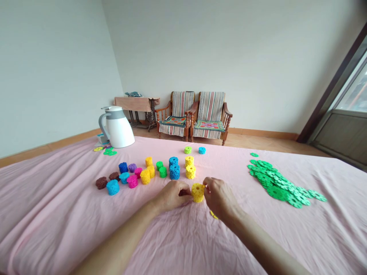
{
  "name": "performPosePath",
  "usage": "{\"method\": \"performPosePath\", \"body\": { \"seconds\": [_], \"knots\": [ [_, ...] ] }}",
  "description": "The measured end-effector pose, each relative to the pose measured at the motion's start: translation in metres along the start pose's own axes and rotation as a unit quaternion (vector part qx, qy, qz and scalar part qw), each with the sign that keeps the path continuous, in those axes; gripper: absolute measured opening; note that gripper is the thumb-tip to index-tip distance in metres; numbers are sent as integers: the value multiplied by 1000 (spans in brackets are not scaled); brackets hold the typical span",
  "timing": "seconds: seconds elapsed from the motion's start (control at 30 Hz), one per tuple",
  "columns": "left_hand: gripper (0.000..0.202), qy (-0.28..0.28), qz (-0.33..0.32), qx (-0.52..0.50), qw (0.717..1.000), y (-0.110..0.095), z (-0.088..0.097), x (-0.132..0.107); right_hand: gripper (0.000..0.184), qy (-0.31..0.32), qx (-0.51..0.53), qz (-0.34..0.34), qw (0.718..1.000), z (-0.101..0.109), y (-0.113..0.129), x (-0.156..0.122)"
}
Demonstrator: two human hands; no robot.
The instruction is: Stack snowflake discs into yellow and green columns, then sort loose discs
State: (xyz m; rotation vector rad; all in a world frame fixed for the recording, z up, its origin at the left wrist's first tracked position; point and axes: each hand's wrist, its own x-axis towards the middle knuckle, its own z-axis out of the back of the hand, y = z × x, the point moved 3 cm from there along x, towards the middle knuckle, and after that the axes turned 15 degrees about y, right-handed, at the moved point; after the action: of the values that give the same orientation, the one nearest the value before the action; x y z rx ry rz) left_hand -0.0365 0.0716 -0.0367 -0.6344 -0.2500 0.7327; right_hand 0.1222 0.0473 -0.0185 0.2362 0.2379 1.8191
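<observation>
A short upright stack of yellow notched discs [197,193] stands on the pink cloth in front of me, between my hands. My left hand [175,194] has its fingers curled in against the stack's left side. At the right side, my right hand [218,194] is closed, thumb and fingertips touching the upper edge; its fingers partly hide what they grip. A loose yellow disc [213,215] lies under my right wrist, partly covered. Just beyond stand two yellow stacks [190,172] and two blue stacks [174,172].
Several coloured disc stacks [132,181] stand to the left. Green loose discs [278,183] are spread in a pile at right. A white jug [119,128] stands at the back left near a few loose discs [109,151]. Two wooden chairs [210,110] are beyond the table.
</observation>
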Motion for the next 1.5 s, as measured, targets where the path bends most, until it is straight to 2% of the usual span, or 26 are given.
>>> {"method": "performPosePath", "body": {
  "seconds": [0.1, 0.2, 0.3, 0.37, 0.43, 0.53, 0.77, 0.83, 0.9, 1.0, 1.1, 1.2, 1.27, 1.3, 1.37, 1.43, 1.5],
  "knots": [
    [13, -2, -1, 5, 1000, -1, 2, -1, 20, -7, 7, -1, 1000, 4, 0, -2],
    [15, -5, -4, 13, 1000, -1, 5, -3, 19, -49, 46, -18, 998, 15, -9, -7],
    [23, -78, -15, 8, 997, -8, 12, -5, 17, -76, 172, -25, 982, 24, -20, -13],
    [24, -143, -40, -8, 989, -20, 15, -8, 18, -58, 285, -10, 957, 26, -23, -16],
    [36, -175, -76, -14, 982, -34, 14, -9, 19, -31, 374, 7, 927, 25, -21, -19],
    [51, -170, -106, -4, 980, -50, 10, -10, 19, -3, 442, 14, 897, 21, -14, -24],
    [45, -135, -121, 11, 983, -55, 3, -8, 17, 16, 496, 10, 868, 13, -7, -29],
    [41, -135, -126, 23, 983, -55, 3, -8, 18, 24, 499, 15, 866, 11, -9, -29],
    [27, -147, -125, 33, 981, -54, 3, -7, 21, 24, 486, 20, 874, 10, -16, -28],
    [8, -189, -95, 35, 977, -46, 8, -5, 27, -11, 456, 6, 890, 10, -39, -27],
    [9, -243, -71, 27, 967, -36, 16, -6, 25, -44, 438, -28, 898, 8, -67, -28],
    [10, -275, -73, 20, 958, -35, 23, -11, 19, -17, 422, -17, 906, 4, -77, -32],
    [10, -257, -79, 15, 963, -39, 24, -13, 15, 20, 394, 24, 919, 3, -73, -36],
    [11, -225, -86, 12, 970, -43, 22, -14, 15, 31, 373, 44, 926, 3, -70, -37],
    [13, -116, -102, 11, 988, -53, 14, -14, 16, 19, 330, 54, 942, 3, -68, -37],
    [19, 5, -99, 35, 994, -64, 1, -14, 18, -23, 291, 20, 956, 1, -73, -35],
    [28, 75, -61, 74, 993, -74, -12, -17, 20, -55, 264, -21, 963, -4, -84, -32]
  ]
}}
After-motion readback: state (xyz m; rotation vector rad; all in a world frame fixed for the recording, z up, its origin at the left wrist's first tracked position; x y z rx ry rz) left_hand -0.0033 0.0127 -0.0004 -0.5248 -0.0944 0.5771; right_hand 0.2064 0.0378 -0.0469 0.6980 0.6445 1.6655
